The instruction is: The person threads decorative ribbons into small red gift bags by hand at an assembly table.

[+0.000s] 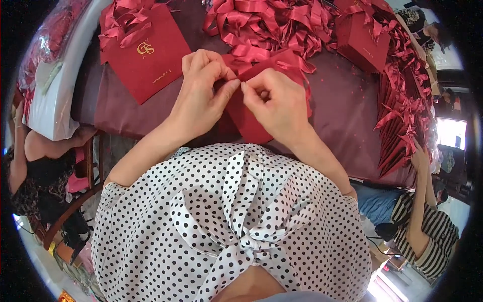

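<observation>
A red paper gift bag point(246, 121) lies in front of me at the near side of the table, with satin ribbon point(249, 53) looped at its top end. Over the bag's upper part, my left hand point(204, 90) is closed in a pinch, thumb against forefinger. Close to its right, my right hand point(279, 100) pinches too, its fingers curled. The fingertips almost meet beside the ribbon. What they grip is too small or hidden to make out. To the left lies another red gift bag point(146, 60) with gold print and ribbon on top.
A heap of red ribbon point(271, 22) covers the far middle of the dark red tablecloth point(342, 118). Stacked red bags point(365, 43) stand far right, with a row of ribboned bags point(397, 116) along that edge. People sit left and right; a co-worker's hand point(420, 158) touches the row.
</observation>
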### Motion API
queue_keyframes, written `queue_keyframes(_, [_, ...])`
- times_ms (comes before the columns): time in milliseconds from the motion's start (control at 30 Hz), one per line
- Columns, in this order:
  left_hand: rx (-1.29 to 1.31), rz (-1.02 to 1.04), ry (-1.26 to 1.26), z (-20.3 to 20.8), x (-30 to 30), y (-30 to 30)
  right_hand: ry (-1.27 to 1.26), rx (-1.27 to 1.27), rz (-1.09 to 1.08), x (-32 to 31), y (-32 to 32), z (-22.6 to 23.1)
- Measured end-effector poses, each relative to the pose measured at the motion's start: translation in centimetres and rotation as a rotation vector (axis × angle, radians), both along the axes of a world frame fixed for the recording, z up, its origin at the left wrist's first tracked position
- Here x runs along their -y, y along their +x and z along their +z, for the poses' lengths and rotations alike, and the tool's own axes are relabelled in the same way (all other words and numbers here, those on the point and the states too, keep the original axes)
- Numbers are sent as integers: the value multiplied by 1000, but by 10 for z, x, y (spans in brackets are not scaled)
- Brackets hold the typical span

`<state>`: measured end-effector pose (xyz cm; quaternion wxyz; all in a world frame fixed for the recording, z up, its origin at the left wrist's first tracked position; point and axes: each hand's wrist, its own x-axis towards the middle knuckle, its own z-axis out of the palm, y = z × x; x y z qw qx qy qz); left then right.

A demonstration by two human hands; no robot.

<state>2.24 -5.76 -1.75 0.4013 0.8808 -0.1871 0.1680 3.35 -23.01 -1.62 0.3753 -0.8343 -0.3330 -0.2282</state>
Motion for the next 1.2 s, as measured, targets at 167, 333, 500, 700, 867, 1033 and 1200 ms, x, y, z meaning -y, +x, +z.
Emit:
queue_keyframes(167, [102, -41, -34, 8, -1, -9, -201, 176, 31, 2, -5, 10])
queue_keyframes(333, [-3, -154, -125, 13, -9, -11, -38, -157, 183, 11, -12, 18])
queue_keyframes(500, [-118, -423, -91, 22, -23, -1, -119, -70, 186, 13, -14, 19])
queue_keyframes(700, [-291, -478, 7, 39, -22, 23, -25, -69, 146, 13, -10, 15])
queue_keyframes(867, [-29, -567, 416, 41, -20, 30, -95, -82, 168, 11, -14, 21])
queue_keyframes(1033, [97, -827, 399, 19, -5, 31, -280, -195, 72, 19, -25, 36])
queue_keyframes(1200, [363, -776, 620, 40, -5, 26, -272, -413, 164, 27, -27, 48])
